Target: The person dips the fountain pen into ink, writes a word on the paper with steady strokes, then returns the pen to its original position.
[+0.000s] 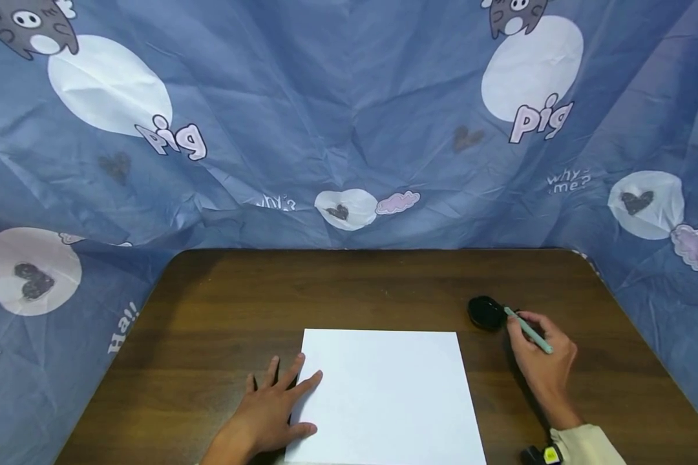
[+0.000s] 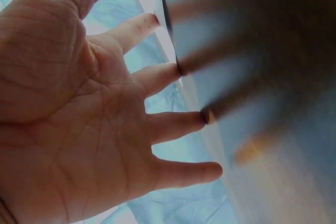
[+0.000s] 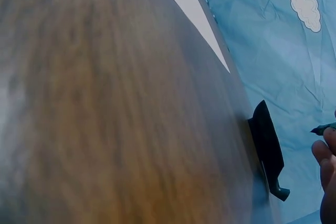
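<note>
A brown tabletop [image 1: 355, 290] stands before a blue cartoon-pig cloth [image 1: 349, 123] screening the room behind, possibly in a home.

The right forearm was clothed in a pale cream sleeve [image 1: 587, 444], which was ended at the wrist below the bare right hand [image 1: 543, 361]. Beside its cuff, a small, boxy black device [image 1: 532, 456] was worn, marked with a bright yellow patch [image 1: 551, 454] whose dark print could not be read. The palm of the left hand [image 2: 100, 119] was crossed by fine creases, and one finger was dotted with small dark specks [image 2: 149, 23].
</note>
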Tool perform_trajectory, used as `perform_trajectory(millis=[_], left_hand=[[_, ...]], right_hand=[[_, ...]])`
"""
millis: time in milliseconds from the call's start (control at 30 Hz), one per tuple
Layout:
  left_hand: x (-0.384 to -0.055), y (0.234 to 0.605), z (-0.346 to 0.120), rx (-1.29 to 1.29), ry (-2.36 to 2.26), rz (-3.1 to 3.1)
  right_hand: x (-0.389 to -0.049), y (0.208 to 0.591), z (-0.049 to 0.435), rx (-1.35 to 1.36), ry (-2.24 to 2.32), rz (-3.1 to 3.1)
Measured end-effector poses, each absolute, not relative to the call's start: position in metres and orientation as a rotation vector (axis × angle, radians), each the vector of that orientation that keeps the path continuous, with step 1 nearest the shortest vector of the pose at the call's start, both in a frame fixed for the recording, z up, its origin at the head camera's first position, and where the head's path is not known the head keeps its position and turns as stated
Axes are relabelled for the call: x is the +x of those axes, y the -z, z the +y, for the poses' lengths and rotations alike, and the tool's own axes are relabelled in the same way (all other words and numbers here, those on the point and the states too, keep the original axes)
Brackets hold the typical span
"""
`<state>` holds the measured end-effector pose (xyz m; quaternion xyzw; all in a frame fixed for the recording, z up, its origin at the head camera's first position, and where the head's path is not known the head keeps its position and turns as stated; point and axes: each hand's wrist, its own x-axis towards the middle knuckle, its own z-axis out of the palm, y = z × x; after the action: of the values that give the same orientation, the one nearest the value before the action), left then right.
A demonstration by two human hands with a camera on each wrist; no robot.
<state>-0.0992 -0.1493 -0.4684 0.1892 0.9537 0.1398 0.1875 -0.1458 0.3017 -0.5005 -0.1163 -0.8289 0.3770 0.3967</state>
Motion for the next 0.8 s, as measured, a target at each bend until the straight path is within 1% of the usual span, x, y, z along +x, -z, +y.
perform_trajectory(millis=[267,567,800], left_hand=[[-0.098,0.47,-0.15,0.541,-0.401,2.703],[-0.099,0.471,-0.149,0.536,-0.391,2.705],[-0.099,0.47,-0.149,0.509,-0.373,2.683]], right_hand=[[-0.151,0.501,0.298,-0.349,-0.944,-2.271],[-0.158,0.507,0.302,-0.263,-0.91,-2.377],[-0.158,0.505,0.302,-0.302,-0.919,-2.481]])
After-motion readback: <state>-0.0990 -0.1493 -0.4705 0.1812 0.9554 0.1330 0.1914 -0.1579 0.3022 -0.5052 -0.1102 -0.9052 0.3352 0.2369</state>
